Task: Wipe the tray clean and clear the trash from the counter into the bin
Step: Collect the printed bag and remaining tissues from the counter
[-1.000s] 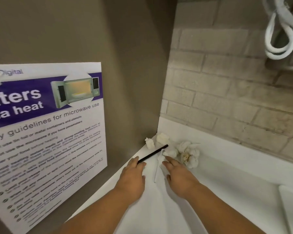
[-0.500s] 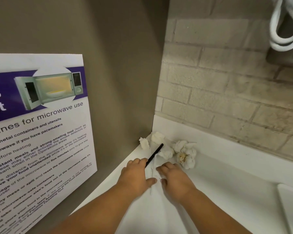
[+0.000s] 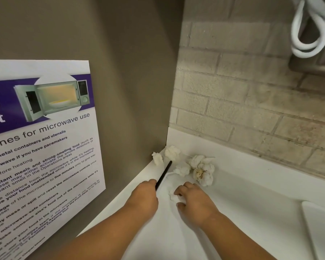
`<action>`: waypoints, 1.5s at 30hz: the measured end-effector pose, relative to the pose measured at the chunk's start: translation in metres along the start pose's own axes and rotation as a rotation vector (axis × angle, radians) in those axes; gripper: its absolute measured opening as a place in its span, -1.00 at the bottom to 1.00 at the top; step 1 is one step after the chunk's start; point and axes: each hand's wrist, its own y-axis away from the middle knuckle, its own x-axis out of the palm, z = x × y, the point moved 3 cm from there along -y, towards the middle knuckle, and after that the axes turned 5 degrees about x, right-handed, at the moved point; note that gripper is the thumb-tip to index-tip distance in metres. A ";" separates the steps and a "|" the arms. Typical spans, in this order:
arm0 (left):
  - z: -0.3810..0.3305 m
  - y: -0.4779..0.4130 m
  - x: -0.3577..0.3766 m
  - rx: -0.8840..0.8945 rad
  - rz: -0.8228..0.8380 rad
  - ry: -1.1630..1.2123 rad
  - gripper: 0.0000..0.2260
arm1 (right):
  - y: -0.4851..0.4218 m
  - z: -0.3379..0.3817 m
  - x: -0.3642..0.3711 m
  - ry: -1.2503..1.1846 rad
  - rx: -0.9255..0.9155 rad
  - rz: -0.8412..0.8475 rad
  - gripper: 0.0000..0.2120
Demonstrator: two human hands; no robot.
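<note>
Several crumpled tissue wads (image 3: 204,173) sit in the corner of the white counter (image 3: 251,199), light, soft and likely easy to pinch anywhere (one looks stained). The left hand (image 3: 143,197), palm down, grips the near end of a stiff black stick (image 3: 164,173); the right hand (image 3: 197,203), fingers curled, pinches a flimsy paper scrap (image 3: 174,197).

Poster (image 3: 45,156), microwave photo (image 3: 53,99) up top. Left of photo: cut-off "s", "at". Just below photo: "…elines for microwave use". Further below, bold: "metal containers and utensils", "if you have pacemakers", "instant meals and strong-smelling food", "five minutes", "microwave-safe containers". Lowest lines illegible.
</note>
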 end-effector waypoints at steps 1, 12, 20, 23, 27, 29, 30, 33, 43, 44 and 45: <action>0.001 0.001 0.000 0.001 -0.004 -0.007 -0.67 | 0.001 0.000 -0.001 0.001 0.003 0.005 -0.67; 0.020 0.031 -0.006 -0.042 -0.022 0.002 -0.92 | 0.011 -0.001 -0.006 -0.068 0.035 0.059 -0.65; 0.015 0.049 -0.006 0.082 -0.112 0.126 -0.86 | 0.028 0.002 -0.002 -0.375 0.139 0.071 -0.73; 0.008 0.054 0.000 0.155 -0.053 0.212 -0.92 | 0.035 0.010 -0.001 -0.608 0.221 0.063 -0.81; -0.002 0.059 0.007 0.166 0.002 0.396 -0.68 | 0.042 0.024 0.005 -0.958 0.315 0.056 -0.86; -0.003 0.060 0.008 0.147 -0.015 0.429 -0.68 | 0.045 0.031 0.006 -1.124 0.352 0.102 -0.91; -0.003 0.061 0.007 0.141 -0.036 0.433 -0.73 | 0.045 0.033 0.006 -1.206 0.358 0.140 -0.92; 0.003 0.061 0.000 0.127 -0.134 0.360 -0.93 | 0.043 0.036 0.004 -1.287 0.329 0.256 -0.88; 0.028 0.063 -0.013 0.031 -0.240 0.244 -0.84 | -0.007 -0.023 -0.024 -0.054 0.186 -0.225 -0.62; 0.028 0.064 -0.014 0.033 -0.236 0.233 -0.82 | -0.011 -0.030 -0.026 0.035 0.220 -0.173 -0.54; 0.027 0.065 -0.014 0.037 -0.232 0.220 -0.80 | -0.015 -0.038 -0.027 0.096 0.251 -0.105 -0.49</action>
